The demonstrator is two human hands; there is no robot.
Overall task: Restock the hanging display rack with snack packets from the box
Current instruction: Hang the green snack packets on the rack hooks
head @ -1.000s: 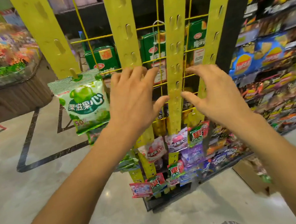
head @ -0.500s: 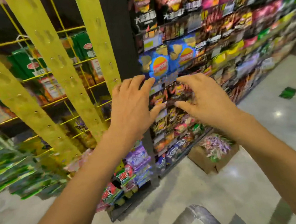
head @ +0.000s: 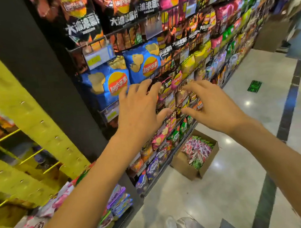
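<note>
One open brown cardboard box point(head: 196, 166) sits on the glossy grey floor point(head: 228, 189), and that box is your landmark. It is heaped with small snack packets point(head: 198, 150) in pink, white and green, too many and too jumbled to count. The box's long axis runs away from the dark wire shelf unit of crisp bags point(head: 158, 57) towards the open aisle, and its open top faces up; the packets inside lie every which way.

Up and to the left of the box stands the yellow hanging display rack point(head: 25, 115), with three perforated yellow strips showing, each slanting from upper left to lower right across the view. A few pink and purple packets hang low on the rack, level with the box.

You have two hands in view, both above the box and in front of the shelf unit. Your left hand point(head: 138, 111) is spread wide, fingers loosely bent, holding nothing. Your right hand point(head: 210, 105) is just beside it, also wide with fingers splayed, holding nothing. The two thumbs point at each other and stay apart.
</note>
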